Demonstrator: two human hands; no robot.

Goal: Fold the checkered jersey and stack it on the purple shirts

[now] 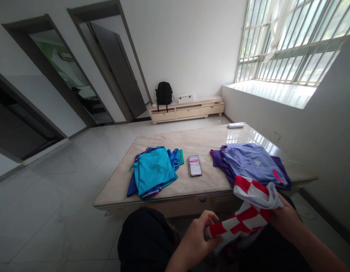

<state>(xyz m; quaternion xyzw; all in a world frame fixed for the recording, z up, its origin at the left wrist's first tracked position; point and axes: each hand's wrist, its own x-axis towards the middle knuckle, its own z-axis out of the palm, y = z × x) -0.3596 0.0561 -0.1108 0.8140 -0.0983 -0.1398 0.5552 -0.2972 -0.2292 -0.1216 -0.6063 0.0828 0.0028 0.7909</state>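
Observation:
A red and white checkered shirt [244,219] is held up between my two hands, above my lap and just off the table's front edge. My left hand [196,236] pinches its lower left end between thumb and fingers. At the other end my right hand [288,219] is closed on the bunched white part, its fingertips mostly hidden by the fabric. On the table lie two piles of clothes: a turquoise shirt [154,168] tops the left one, and a lavender shirt [252,160] tops the right one, over purple cloth.
Between the piles on the marble-topped table [115,185] lies a blurred-out rectangular object [195,165]. A white case [235,125] sits at the far right corner. Beyond stands a low cabinet [188,112] bearing a black backpack [164,93]. Through the left doorway a person [81,99] shows.

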